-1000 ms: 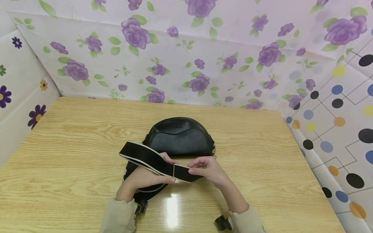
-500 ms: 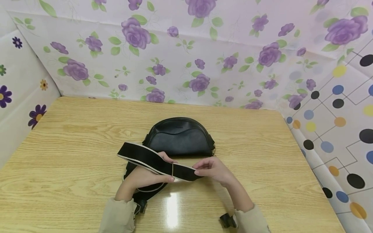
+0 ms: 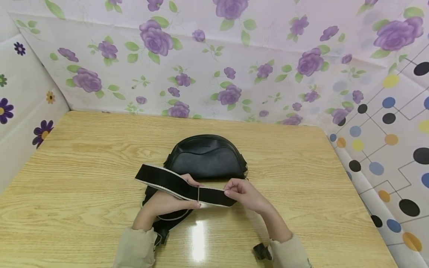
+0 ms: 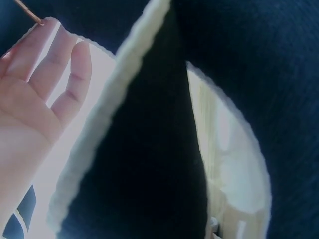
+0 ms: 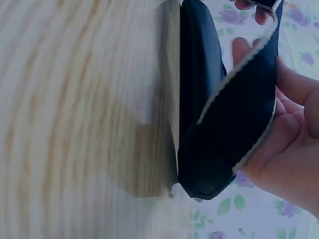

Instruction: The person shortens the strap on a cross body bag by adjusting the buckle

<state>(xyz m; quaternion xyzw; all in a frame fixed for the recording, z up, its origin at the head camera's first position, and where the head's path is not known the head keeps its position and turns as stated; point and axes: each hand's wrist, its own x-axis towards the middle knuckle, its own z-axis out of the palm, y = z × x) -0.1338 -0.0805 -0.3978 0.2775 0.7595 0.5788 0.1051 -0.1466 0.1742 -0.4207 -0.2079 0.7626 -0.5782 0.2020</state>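
Head view, lower centre: the left hand (image 3: pixel 165 204) held a black, white-edged strap (image 3: pixel 159 178) at its thin metal slider (image 3: pixel 198 194), while the right hand (image 3: pixel 246 195) pinched the strap farther right. Just above both hands, a black bag (image 3: pixel 206 163) sat mid-frame on the wooden table (image 3: pixel 301 171).

A pale wood-grain surface (image 3: pixel 298 167) reaches back to a whitish covering (image 3: pixel 207 63) printed with purple roses and green leaves. The white left side (image 3: pixel 20 93) carries small purple, orange and green flowers; the right side (image 3: pixel 385 156) shows black, blue, yellow and orange dots joined by thin lines. A bright reflection (image 3: pixel 198 242) gleams on the wood near the front.
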